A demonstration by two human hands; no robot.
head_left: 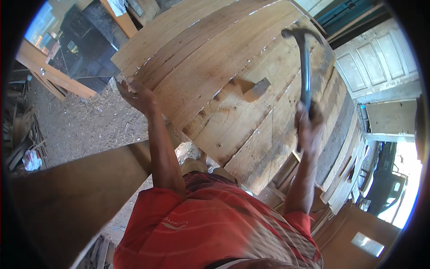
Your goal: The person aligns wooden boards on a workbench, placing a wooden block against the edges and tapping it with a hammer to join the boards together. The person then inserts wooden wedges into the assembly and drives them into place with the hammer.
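My right hand (309,125) is wrapped round the lower handle of a claw hammer (305,67), raised over the right part of a wide wooden panel (188,71). The hammer's metal head points away from me. The panel consists of several planks laid side by side, with pale lines along the seams. At the panel's left edge is my left hand (139,95), its fingers apart and nothing visible in them; whether it touches the edge I cannot tell. A small wooden block (257,89) sits on the planks between my hands.
A long brown board (85,184) reaches in from the lower left. Dark sheets (85,49) in a wooden frame lean at the upper left. A whitish panelled door (380,62) and stacked planks (338,148) are on the right. Scrap wood (22,143) lies at the far left.
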